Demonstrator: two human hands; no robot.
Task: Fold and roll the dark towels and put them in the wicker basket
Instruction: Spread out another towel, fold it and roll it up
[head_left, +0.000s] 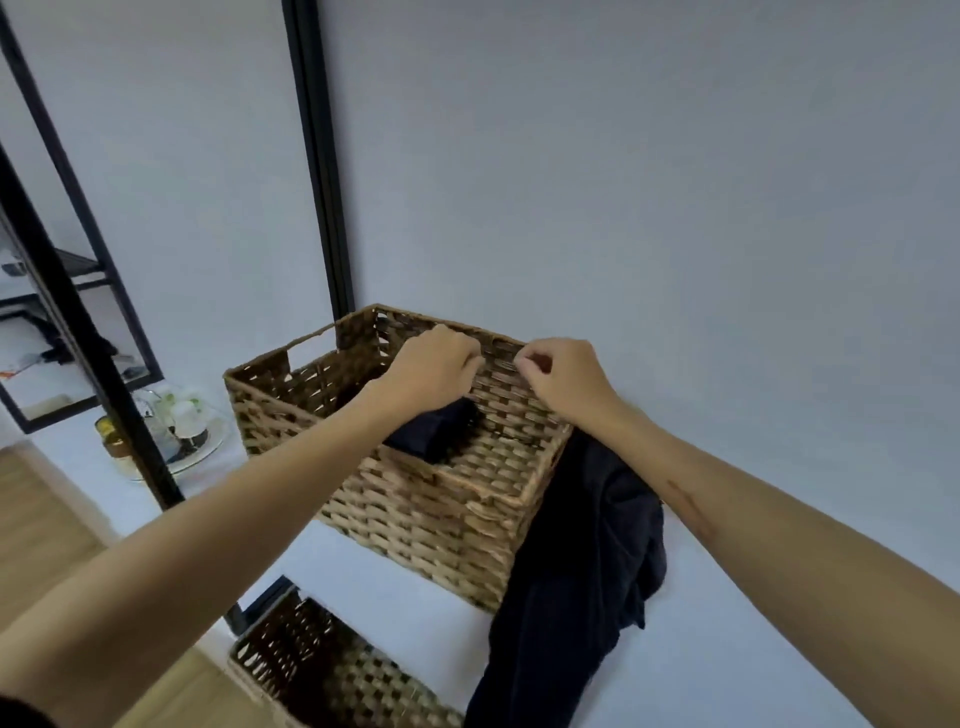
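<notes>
- Wicker basket (415, 519): stands on a white shelf surface (727, 623) against a pale wall (623, 156); its near wall faces the camera.
- Left hand (431, 369): reaches over the basket opening, fingers curled toward the far rim; whether they pinch anything cannot be told.
- Right hand (561, 374): held at the far rim of the basket, thumb and fingertips drawn together as in a pinch; what they grip, if anything, cannot be told.
- Rolled dark towel (436, 431): lies inside the basket, just below the left wrist.
- Loose dark towel (582, 561): unfolded, draped beside the basket's right corner, touching its wall and hanging past the shelf's front edge.
- Second wicker basket (322, 670): sits on a lower level, below the shelf.
- Black metal frame (317, 156): upright post behind the basket.
- Glass tray with small bottles (176, 421): stands to the left, well apart from the basket.
</notes>
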